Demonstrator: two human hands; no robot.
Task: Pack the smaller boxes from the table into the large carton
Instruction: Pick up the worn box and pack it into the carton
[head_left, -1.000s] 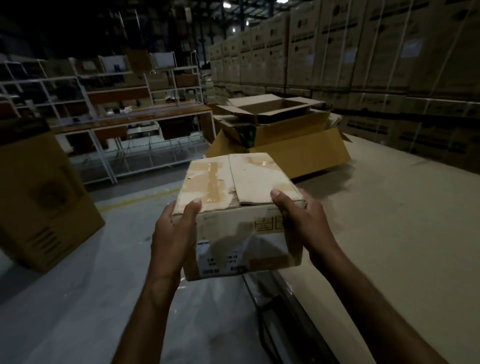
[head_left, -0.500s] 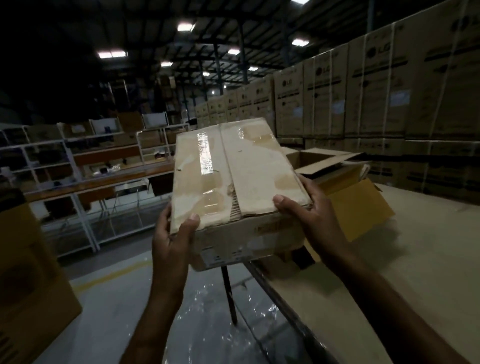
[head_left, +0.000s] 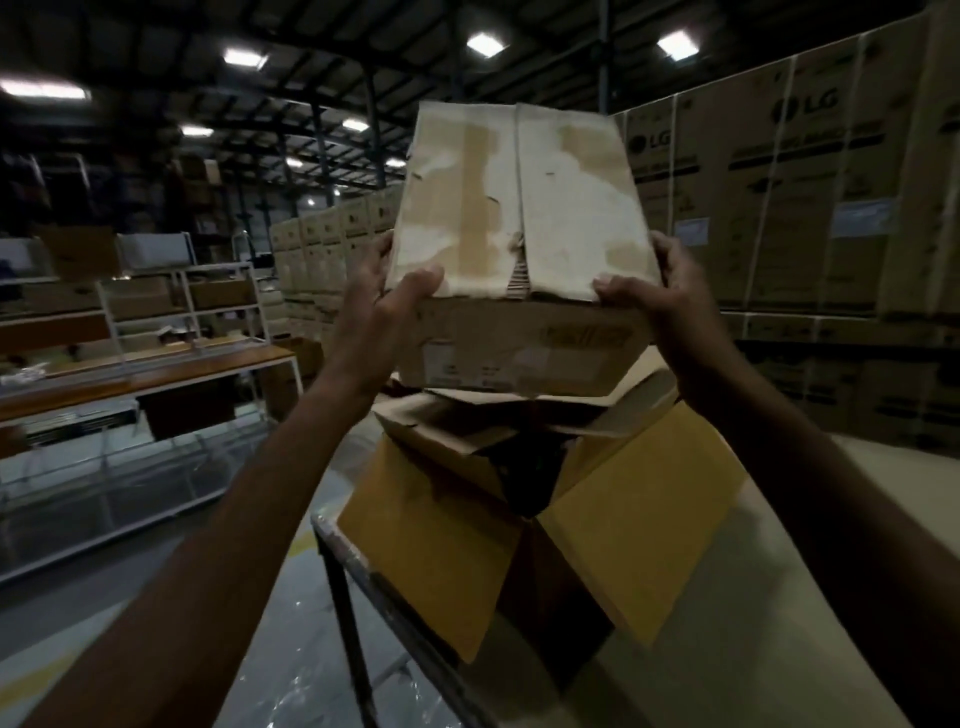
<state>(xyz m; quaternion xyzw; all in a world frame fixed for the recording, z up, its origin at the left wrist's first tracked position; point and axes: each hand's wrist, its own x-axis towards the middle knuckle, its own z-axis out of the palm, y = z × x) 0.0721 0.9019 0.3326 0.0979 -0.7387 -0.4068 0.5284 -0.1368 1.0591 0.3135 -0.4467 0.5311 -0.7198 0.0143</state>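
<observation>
One small box (head_left: 519, 208), worn but stiff-sided and seemingly light, hangs above the large carton (head_left: 623, 519) with its flaps open. Left hand (head_left: 382, 312) and right hand (head_left: 665, 301) grip opposite sides, thumbs over the top edge, which looks the best hold. The carton sits on the table (head_left: 685, 686).

LG cartons (head_left: 810, 208) stacked in a wall at right & far back. White racks (head_left: 182, 312) w/ boxes at left, wooden bench (head_left: 145, 376) in front. Ceiling lights (head_left: 485, 44) lit overhead.
</observation>
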